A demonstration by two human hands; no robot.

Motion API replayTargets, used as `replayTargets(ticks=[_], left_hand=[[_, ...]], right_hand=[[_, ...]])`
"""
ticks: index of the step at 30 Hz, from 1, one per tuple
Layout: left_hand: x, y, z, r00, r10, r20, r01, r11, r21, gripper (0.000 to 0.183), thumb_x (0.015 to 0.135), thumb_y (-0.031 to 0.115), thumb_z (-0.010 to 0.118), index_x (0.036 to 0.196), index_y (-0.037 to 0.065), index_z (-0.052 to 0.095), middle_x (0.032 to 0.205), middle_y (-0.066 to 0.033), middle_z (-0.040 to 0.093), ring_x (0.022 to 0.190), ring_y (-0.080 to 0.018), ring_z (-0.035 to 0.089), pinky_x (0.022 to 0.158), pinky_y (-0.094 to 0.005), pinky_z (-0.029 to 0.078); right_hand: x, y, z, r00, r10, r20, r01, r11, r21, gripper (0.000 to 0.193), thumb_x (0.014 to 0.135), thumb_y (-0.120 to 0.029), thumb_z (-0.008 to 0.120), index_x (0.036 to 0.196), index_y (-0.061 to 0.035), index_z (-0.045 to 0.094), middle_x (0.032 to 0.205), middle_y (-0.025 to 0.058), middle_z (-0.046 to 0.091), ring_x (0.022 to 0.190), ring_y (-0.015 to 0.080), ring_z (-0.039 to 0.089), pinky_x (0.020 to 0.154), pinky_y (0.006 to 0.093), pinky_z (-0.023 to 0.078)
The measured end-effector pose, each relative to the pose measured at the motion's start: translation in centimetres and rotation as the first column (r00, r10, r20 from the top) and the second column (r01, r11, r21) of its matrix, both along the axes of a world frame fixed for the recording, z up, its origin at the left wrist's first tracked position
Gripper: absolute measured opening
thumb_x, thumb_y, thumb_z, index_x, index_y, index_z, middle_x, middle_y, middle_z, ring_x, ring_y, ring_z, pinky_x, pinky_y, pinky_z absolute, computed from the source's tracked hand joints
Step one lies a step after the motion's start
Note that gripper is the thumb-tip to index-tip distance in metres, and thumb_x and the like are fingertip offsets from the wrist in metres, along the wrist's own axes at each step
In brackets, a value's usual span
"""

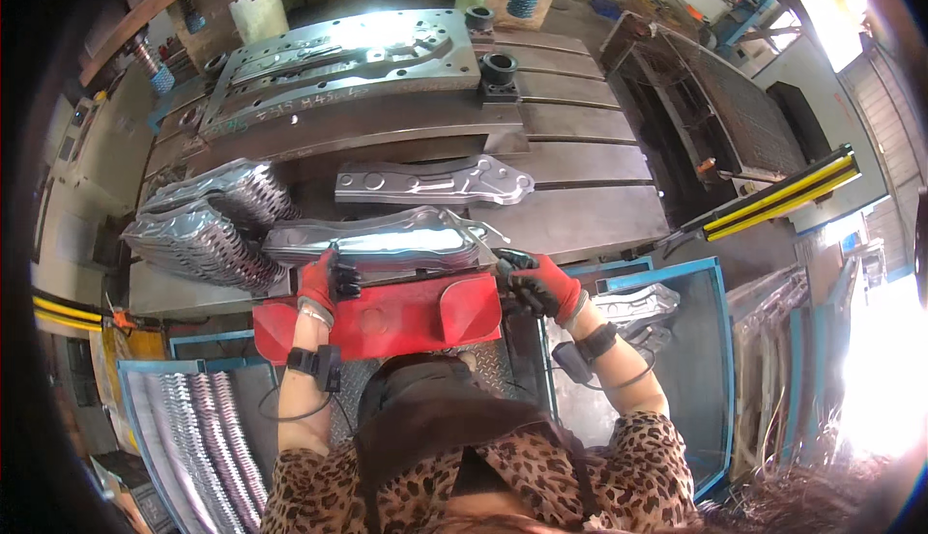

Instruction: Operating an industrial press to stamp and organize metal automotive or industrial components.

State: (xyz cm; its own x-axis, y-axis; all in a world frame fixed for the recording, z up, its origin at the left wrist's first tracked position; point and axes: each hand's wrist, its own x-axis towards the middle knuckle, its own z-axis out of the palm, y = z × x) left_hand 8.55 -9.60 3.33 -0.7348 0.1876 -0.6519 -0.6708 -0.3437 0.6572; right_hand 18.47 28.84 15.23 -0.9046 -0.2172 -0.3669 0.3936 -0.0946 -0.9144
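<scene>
Leopard-print sleeves [643, 466] fill the near side, and beyond them spreads the slotted metal table [590, 220]. Nested metal pieces [203, 244] crowd the table's left; a red panel [406, 317] stands along its near edge. Just past that panel lies a low stack of long pressed-metal parts [377, 244], with a single similar part [425, 181] farther off. Each should be stiff, moderately heavy and slick, its trimmed edges probably sharp; dents or scratches look likelier than breakage. Best hold would be at both ends, under the rim. Left hand [326, 278], gloved, is at the stack's near edge, its fingers bent; whether they grip is unclear. Right hand [541, 288], also gloved, is by the stack's right end, fingers curled near a thin pale strip [490, 231]; I cannot tell whether they hold it.
</scene>
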Motion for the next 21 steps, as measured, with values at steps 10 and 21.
replayTargets(ticks=[10,21], left_hand=[[0.8,1.1,2.5,0.999,0.034,0.021,-0.034,0.999,0.029,0.047,0.089,0.041,0.049,0.081,-0.004,0.059,0.061,-0.0148,0.060,0.047,-0.0283,0.058,0.041,-0.0417,0.051],[-3.1,9.3,5.4,0.980,-0.144,-0.137,0.196,0.818,0.541,0.064,0.092,0.051,0.038,0.113,-0.008,0.052,0.103,-0.0208,0.062,0.087,-0.0296,0.063,0.081,-0.0413,0.052]], right_hand=[[-5.8,1.3,-7.7,0.941,-0.198,-0.273,0.336,0.622,0.707,0.056,0.072,-0.017,0.056,0.127,-0.0094,0.047,0.077,0.0203,0.061,0.070,0.0322,0.061,0.063,0.0395,0.048],[-2.4,0.4,2.0,0.906,-0.011,-0.423,0.392,0.401,0.828,0.052,0.073,-0.020,0.056,0.123,-0.0128,0.052,0.073,0.0190,0.060,0.070,0.0344,0.060,0.063,0.0409,0.047]])
